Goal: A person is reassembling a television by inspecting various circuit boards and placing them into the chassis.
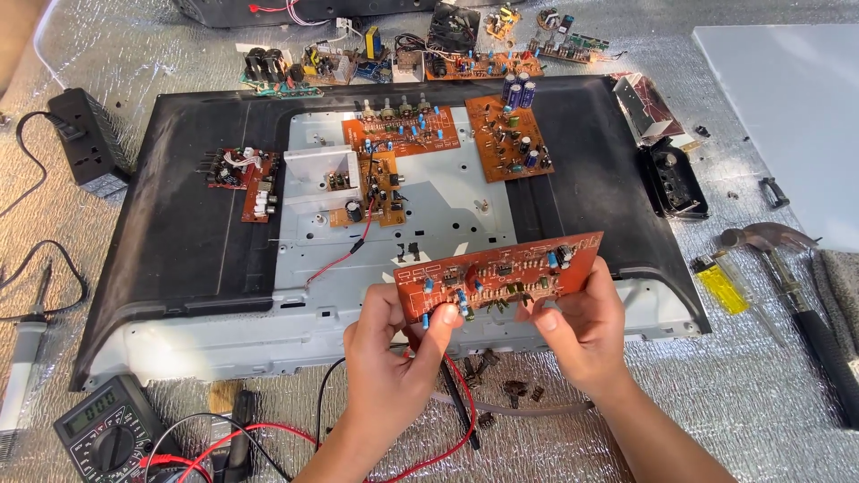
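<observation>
**Two hands on one orange circuit board**

Both hands grip a long orange circuit board (501,275), held up tilted above the near edge of an opened flat-screen chassis (179,241). Left hand (389,344): fingers closed on the board's lower left edge, thumb and forefinger pinching near a blue component. Right hand (577,331): fingers clamped on the lower right edge, thumb on the board's face.

On the chassis's metal panel: a second orange board (403,131) with a row of knobs, a third orange board (508,136) with blue capacitors, and a small red board (240,179) at the left. A multimeter (98,438) sits at lower left with red and black leads (268,438) trailing under the left wrist. To the right lie a yellow lighter (721,284) and a hammer (787,277). Loose small dark parts (514,389) sit on the foil mat below the hands.
</observation>
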